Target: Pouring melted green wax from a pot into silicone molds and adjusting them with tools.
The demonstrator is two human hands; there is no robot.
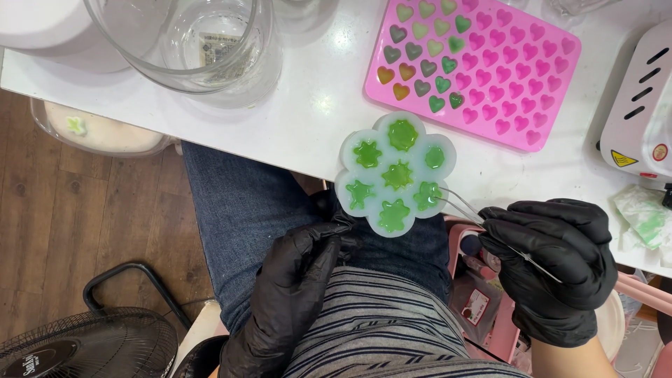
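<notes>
1. Two gloved hands work at a white flower-shaped mould (394,175) overhanging the table (315,119) edge
2. Left hand (297,276) pinches its near rim; right hand (553,262) grips metal tweezers (476,217), tips at a green star piece (427,196)
3. Mould looks soft, bendy, light; the pieces likely slippery, best held by the rim
4. Pink heart mould (483,70) beyond; a yellow triangular warning label (624,158) to its right

Open lane: bare white table (315,105) between glass jar (189,42) and pink heart mould (483,66).
Right side: blocked by white appliance (640,105).
Near edge: flower mould (395,173) overhangs; tweezers (465,206) at its right cavity.
</notes>
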